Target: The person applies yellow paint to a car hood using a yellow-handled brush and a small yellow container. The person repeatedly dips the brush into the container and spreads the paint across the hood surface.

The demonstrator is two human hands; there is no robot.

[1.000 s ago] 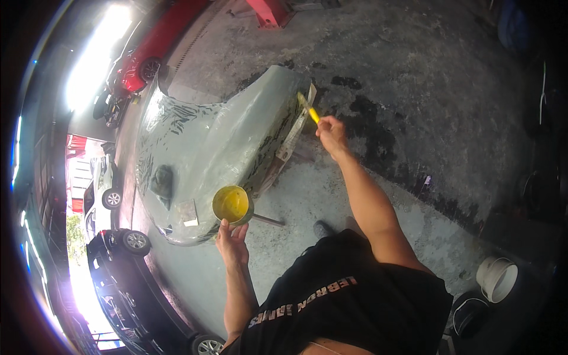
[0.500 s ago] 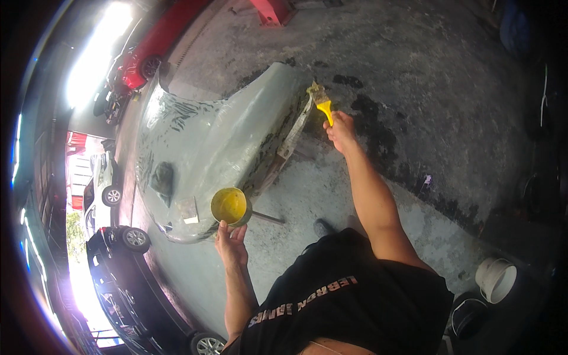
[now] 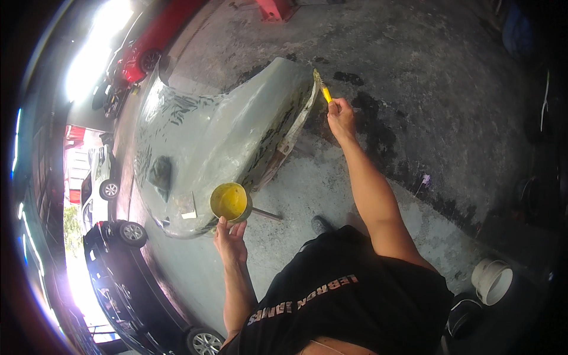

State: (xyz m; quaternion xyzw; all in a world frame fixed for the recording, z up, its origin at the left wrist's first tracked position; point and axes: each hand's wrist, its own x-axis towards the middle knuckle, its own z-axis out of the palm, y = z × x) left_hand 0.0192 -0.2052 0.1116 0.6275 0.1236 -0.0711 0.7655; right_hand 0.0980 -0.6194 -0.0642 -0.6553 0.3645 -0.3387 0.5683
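Note:
My right hand [image 3: 341,120] is closed round the yellow handle of a paintbrush [image 3: 325,90]. The bristles touch or nearly touch the far right edge of a large grey-green moulded panel [image 3: 219,130]; I cannot tell which. My left hand [image 3: 231,238] grips a round tin [image 3: 231,202] from below, tilted so that the yellow stuff inside shows. The tin is in front of the panel's near right edge. Dark streaks mark the panel's upper left and its right side. A small flat scraper-like piece [image 3: 187,205] and a dark crumpled lump [image 3: 160,174] lie on the panel.
A metal leg [image 3: 266,213] sticks out under the panel. White and black buckets [image 3: 493,281] stand at the lower right. A dark car [image 3: 127,290], a white car [image 3: 100,171] and a red car [image 3: 148,56] are parked at the left. A red post base [image 3: 276,10] is at the far side.
My right hand has moved slightly farther away along the panel's edge, and the brush has turned more edge-on. My left hand still holds the tin in nearly the same place.

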